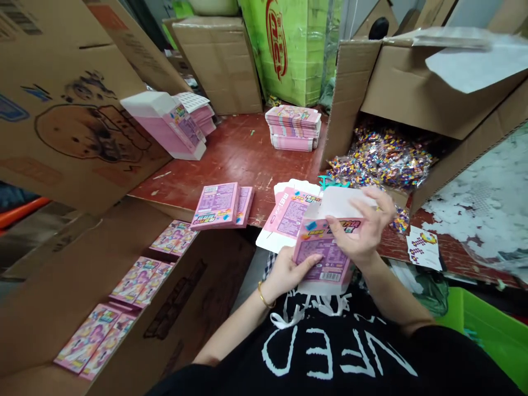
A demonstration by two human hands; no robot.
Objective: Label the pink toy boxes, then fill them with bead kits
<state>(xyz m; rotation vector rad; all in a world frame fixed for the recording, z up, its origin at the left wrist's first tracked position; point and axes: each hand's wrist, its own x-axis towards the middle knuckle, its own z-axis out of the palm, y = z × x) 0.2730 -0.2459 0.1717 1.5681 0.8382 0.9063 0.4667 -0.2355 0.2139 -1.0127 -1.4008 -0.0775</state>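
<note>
Close to my body I hold a pink and purple printed box (325, 256) with its white end flap raised. My left hand (291, 272) grips the lower left side, thumb across the printed face. At the upper right, my right hand (365, 223) has its thumb on the front edge and its fingers bent behind the white flap. Just beyond the box, flattened pink cartons (284, 212) lie on the table edge. Two closed pink boxes (216, 204) rest to their left, one overlapping the other.
On the red table (239, 151) stand a stack of flat cartons (293, 124) and an upright pink box (165, 121). An open cardboard box (350, 99) holds bags of small colourful pieces (388, 157). Lower left, a large carton holds several pink boxes (140, 280). A green bin (478, 330) sits lower right.
</note>
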